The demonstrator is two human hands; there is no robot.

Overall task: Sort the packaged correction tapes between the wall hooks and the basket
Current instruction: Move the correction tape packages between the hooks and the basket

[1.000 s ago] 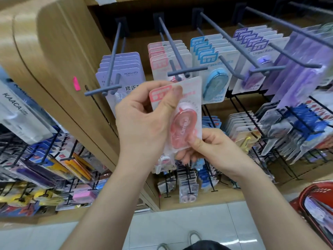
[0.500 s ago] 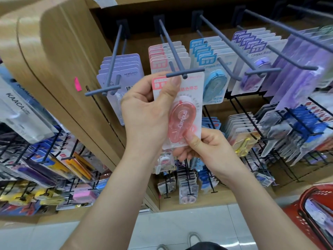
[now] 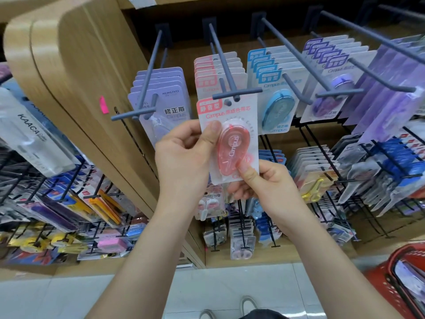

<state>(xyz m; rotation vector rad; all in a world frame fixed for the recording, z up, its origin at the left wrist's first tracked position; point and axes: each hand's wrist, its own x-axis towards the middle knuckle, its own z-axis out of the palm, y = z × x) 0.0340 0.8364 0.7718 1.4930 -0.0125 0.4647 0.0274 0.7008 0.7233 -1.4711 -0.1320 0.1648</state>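
A pink packaged correction tape [image 3: 232, 125] hangs at the front tip of the grey wall hook [image 3: 230, 84], its hole on the hook's end. My left hand [image 3: 186, 155] pinches the card's left edge with the thumb on its front. My right hand [image 3: 262, 183] pinches the lower right corner from below. Several more pink packs [image 3: 216, 70] hang behind on the same hook. The red basket [image 3: 388, 270] sits on the floor at the lower right with packs inside.
Neighbouring hooks carry lilac packs [image 3: 161, 97], blue packs [image 3: 273, 88] and purple packs [image 3: 333, 72]. Black wire racks [image 3: 345, 171] with other stationery fill the lower shelves. A curved wooden panel [image 3: 76, 72] stands to the left. Grey floor tiles lie below.
Both hands raised the pink pack and brought its hole onto the hook's tip. My left thumb slid from the card's top down to its left edge.
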